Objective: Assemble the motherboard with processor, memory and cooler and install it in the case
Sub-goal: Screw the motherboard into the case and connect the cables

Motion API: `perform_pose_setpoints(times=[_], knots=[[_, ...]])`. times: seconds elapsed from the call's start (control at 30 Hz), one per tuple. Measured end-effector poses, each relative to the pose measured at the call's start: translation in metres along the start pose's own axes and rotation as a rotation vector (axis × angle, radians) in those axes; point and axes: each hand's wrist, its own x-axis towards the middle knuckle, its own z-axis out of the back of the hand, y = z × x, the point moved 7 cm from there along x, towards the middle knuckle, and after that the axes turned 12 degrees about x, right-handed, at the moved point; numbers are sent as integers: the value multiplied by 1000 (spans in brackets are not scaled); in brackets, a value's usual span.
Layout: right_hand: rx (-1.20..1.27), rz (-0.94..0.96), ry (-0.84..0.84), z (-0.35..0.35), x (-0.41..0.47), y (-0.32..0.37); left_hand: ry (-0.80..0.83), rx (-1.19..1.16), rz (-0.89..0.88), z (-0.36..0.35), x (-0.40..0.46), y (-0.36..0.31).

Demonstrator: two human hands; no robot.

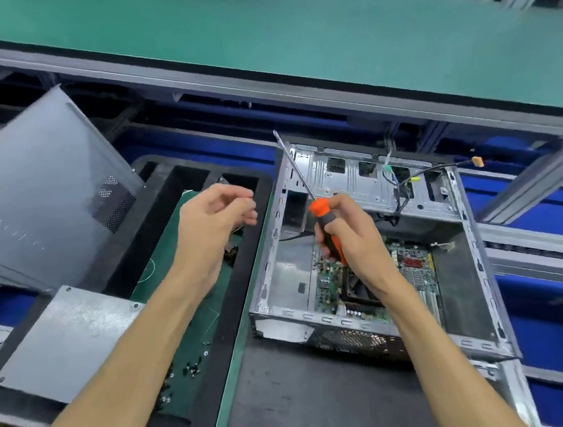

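Observation:
An open grey metal case (pixel 477 263) lies on the bench at right. Inside it sits the green motherboard (pixel 412 266) with a dark cooler (pixel 359 288) partly hidden under my right wrist. My right hand (pixel 351 237) is shut on an orange-and-black screwdriver (pixel 326 226), its long shaft pointing up and away to the left. My left hand (pixel 215 219) hovers over the black tray (pixel 252 250) to the left of the case, fingers curled together as if pinching something small; I cannot make out what.
Several small dark screws (pixel 193 368) lie on the green mat (pixel 177 326) in the tray. A grey case side panel (pixel 37 188) leans at left, a metal plate (pixel 69 340) lies below it. Loose cables (pixel 404 184) hang at the case's far end. A teal shelf (pixel 291 40) overhangs.

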Motion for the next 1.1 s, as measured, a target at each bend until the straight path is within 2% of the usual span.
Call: perform_pose_setpoints(times=[0.23, 0.53, 0.7, 0.83, 1.1], knots=[[-142, -20, -61, 54, -33, -9, 136, -154, 35, -59, 8, -21], [-184, -30, -102, 87, -56, -8, 253, -103, -18, -97, 10, -23], [-209, -31, -110, 98, -61, -8, 264, 29, -63, -104, 12, -25], [-228, -19, -109, 103, -63, -10, 264, -4, 5, -110, 13, -19], [-247, -25, -114, 113, -64, -14, 217, 7, 21, -123, 13, -16]])
